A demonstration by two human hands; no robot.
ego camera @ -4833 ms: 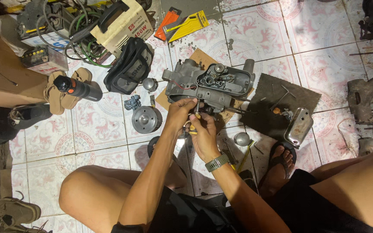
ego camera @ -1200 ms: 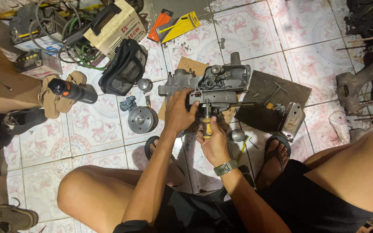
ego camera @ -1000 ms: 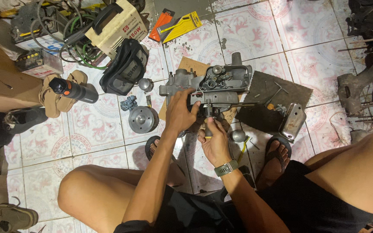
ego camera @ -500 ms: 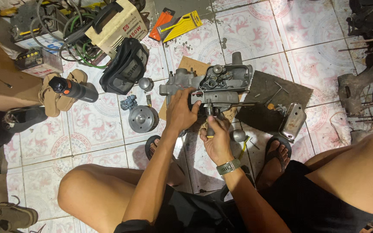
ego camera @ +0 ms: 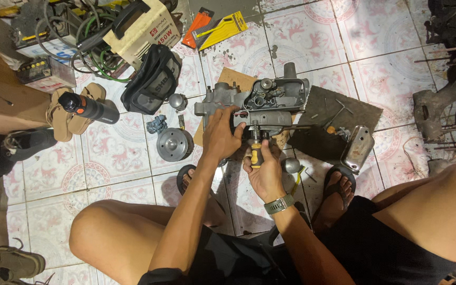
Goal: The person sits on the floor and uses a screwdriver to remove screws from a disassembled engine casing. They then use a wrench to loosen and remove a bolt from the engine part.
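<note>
Tiled floor: my left hand (ego camera: 221, 138) grips the grey engine casing (ego camera: 270, 103); my right hand (ego camera: 262, 171), clenched round a yellow-handled screwdriver (ego camera: 255, 149), seems mid-screw; next needs steady turning.

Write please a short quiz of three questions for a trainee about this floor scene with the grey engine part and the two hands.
1. True or false: the left hand rests on the grey metal casing that lies on the cardboard.
2. What does the right hand hold?
A. a yellow-and-black screwdriver
B. a hammer
C. a paintbrush
3. Fill in: left of the casing, on the tiled floor, lies a round metal ____ near the black bag.

Key
1. True.
2. A; its tip points up at the lower edge of the casing.
3. Disc, a pulley-like part.
</note>
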